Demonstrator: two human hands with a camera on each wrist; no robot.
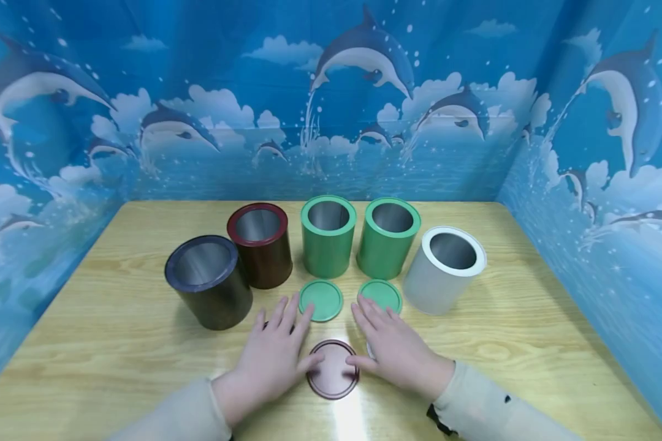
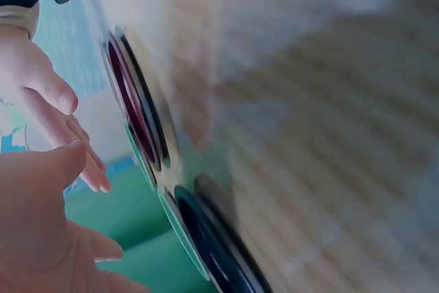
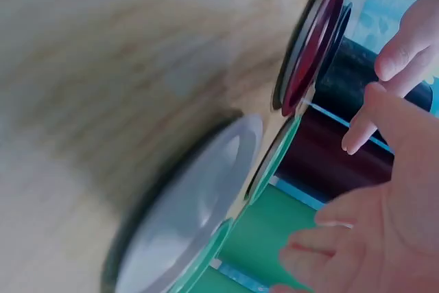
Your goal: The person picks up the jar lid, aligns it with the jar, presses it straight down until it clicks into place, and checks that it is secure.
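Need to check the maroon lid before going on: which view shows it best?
The head view: the maroon lid lies flat on the table, whole outline visible between both thumbs. Both wrist views show it only edge-on and blurred.

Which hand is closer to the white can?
The right. The right hand lies flat on the table just left of and in front of the white can; the left hand is farther left, beyond the red lid.
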